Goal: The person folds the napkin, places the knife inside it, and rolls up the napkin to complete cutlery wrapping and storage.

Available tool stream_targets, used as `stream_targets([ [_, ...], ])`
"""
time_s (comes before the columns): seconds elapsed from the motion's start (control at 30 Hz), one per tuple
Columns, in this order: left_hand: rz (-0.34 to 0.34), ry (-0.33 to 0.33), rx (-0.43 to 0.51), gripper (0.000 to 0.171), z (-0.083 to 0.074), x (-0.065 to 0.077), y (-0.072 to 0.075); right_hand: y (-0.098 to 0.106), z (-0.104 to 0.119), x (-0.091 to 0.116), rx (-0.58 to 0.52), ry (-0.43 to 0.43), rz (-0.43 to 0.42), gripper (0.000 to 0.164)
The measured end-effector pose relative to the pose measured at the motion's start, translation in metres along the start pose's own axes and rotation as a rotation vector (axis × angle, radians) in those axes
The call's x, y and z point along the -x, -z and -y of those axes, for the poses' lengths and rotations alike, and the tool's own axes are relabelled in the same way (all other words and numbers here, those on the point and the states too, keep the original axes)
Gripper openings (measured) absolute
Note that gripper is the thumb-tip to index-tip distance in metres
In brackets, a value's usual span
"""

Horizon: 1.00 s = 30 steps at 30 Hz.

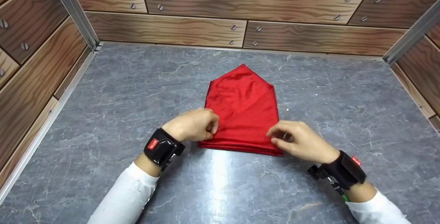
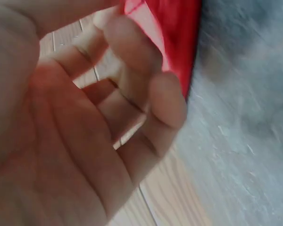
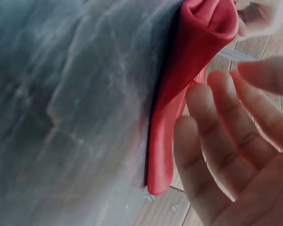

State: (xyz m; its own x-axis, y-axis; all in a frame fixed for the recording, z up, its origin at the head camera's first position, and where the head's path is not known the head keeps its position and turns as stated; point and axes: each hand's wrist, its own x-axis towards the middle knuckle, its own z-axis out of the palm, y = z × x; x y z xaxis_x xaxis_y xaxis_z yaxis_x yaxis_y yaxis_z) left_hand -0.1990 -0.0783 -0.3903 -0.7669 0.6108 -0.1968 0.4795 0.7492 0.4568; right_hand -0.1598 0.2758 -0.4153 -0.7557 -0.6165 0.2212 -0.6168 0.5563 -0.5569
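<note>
A folded red cloth (image 1: 242,103) lies on the grey surface, its pointed end away from me and its layered straight edge towards me. My left hand (image 1: 194,124) is at the cloth's near left corner, fingers curled and thumb and forefinger pinching its edge. In the left wrist view the red cloth (image 2: 179,42) shows just past the fingertips; the other fingers curve loosely. By the near right corner, my right hand (image 1: 299,140) has thumb and fingers apart, with nothing between them. The right wrist view shows its spread fingers (image 3: 217,122) beside the cloth's rounded folds (image 3: 179,108).
Wood-patterned panels (image 1: 192,28) wall off the back, with more at both sides. Metal strips (image 1: 74,11) run up the corners. Grey marbled tabletop (image 1: 137,79) surrounds the cloth. A black band (image 1: 161,148) with a small camera is strapped on each wrist.
</note>
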Motion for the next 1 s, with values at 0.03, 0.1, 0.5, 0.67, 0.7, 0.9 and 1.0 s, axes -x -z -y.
stream_targets([
  [0.03,-0.008,-0.025,-0.004,0.018,-0.002,0.001,0.000,-0.001,0.001,0.000,0.009,0.011,0.009,0.013],
  [0.1,-0.020,-0.061,-0.004,0.017,-0.005,0.002,0.000,-0.003,0.003,-0.001,0.037,0.031,0.019,0.013],
  [0.5,0.015,-0.043,-0.027,0.019,-0.019,0.003,-0.007,-0.005,0.013,0.001,0.185,0.038,0.056,0.014],
  [0.67,0.011,-0.043,-0.050,0.020,-0.017,0.000,-0.013,-0.005,0.013,0.002,0.221,0.052,0.069,0.013],
  [0.7,0.009,-0.042,-0.054,0.020,-0.017,-0.001,-0.014,-0.005,0.012,0.002,0.227,0.056,0.072,0.013],
  [0.9,0.000,-0.036,-0.076,0.020,-0.012,-0.007,-0.020,-0.005,0.011,0.002,0.224,0.058,0.111,0.014],
  [1.0,-0.049,-0.074,-0.134,0.021,0.007,-0.022,-0.038,-0.006,0.011,0.002,0.208,0.050,0.121,0.018],
])
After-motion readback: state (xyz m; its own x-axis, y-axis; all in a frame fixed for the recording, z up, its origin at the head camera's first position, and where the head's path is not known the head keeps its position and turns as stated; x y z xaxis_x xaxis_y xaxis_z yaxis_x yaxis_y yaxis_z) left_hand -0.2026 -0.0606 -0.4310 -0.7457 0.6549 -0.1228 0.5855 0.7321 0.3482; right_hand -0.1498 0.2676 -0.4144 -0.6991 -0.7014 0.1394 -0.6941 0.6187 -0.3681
